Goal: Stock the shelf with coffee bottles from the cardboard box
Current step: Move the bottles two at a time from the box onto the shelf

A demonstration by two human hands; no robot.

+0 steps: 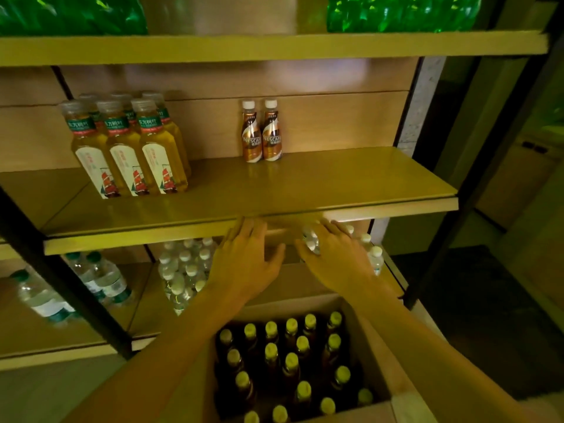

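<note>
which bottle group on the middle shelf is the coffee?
The two brown Nescafe bottles with white caps, standing upright side by side near the shelf's back, right of centre. The six tea bottles at left are amber with clear caps.

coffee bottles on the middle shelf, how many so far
2. Both coffee bottles stand upright side by side at the back of the middle shelf: one on the left, one on the right. None seems hidden behind.

tea bottles [131, 148] — six, water bottles [183, 270], green packs [396, 12]

I see a glossy tan wood-look shelf [335, 181], a matt brown cardboard box [393, 380], and shiny foil-labelled plastic coffee bottles [262, 132].
</note>
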